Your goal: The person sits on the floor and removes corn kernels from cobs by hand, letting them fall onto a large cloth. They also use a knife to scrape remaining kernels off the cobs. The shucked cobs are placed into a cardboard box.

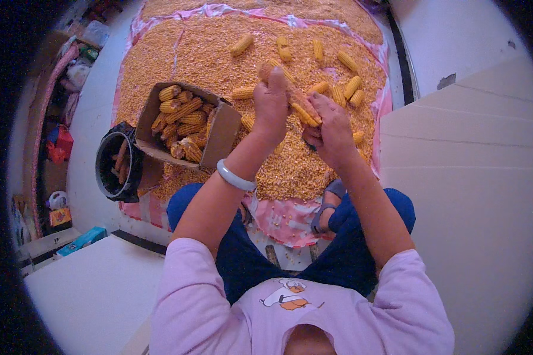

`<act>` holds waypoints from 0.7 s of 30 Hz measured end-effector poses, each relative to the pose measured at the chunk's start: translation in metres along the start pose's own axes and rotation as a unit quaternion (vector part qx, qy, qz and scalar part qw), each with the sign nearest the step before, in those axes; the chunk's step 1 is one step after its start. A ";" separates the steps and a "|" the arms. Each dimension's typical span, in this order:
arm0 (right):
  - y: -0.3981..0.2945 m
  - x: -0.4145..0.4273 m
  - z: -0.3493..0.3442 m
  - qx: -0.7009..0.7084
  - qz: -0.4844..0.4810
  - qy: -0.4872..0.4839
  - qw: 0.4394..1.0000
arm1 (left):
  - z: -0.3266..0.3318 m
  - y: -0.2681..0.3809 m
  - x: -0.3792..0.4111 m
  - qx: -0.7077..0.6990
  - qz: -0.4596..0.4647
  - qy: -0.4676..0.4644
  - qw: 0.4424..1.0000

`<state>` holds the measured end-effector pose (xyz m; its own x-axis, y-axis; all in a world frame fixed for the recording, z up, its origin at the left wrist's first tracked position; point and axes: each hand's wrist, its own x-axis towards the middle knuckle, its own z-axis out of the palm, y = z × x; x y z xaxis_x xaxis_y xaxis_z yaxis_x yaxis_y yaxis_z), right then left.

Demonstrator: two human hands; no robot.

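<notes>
My right hand (331,126) grips a partly shelled ear of corn (303,106). Rows of yellow kernels remain along its near side, while its upper side is bare cob. My left hand (271,108) is closed beside the ear, thumb pointing away from me. Past that thumb shows the rounded end of what looks like a bare corncob (264,71); the rest of it is hidden by the hand. Loose corn kernels (195,49) spread thickly beneath both hands. Several whole ears, among them an ear of corn (348,61), lie on the kernels beyond and around my hands.
To the left, a cardboard box (224,135) holds many ears. Next to it stands a black-lined bucket (98,166) with bare cobs inside. A pink-and-white sheet (288,217) lies under the kernels. Cluttered shelving (37,146) lines the left; a pale panel (462,177) borders the right.
</notes>
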<state>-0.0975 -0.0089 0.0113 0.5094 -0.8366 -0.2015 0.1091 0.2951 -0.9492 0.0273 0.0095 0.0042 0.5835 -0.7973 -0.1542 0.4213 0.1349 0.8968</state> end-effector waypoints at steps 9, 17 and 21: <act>-0.017 -0.015 0.003 0.152 0.081 -0.055 0.984 | -0.005 0.003 0.007 -0.083 -0.084 -0.008 0.993; -0.016 -0.017 0.013 0.199 0.086 -0.027 0.976 | -0.011 -0.007 0.006 -0.149 -0.103 -0.075 0.981; -0.011 -0.014 0.008 0.205 0.077 -0.051 0.974 | -0.005 -0.004 -0.002 -0.186 -0.092 -0.102 0.973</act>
<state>-0.0988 0.0034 0.0267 0.6268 -0.7239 -0.2882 0.3461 0.5900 -0.7295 0.0281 0.0135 -0.0017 0.3407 -0.9229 -0.1795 0.7504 0.1519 0.6433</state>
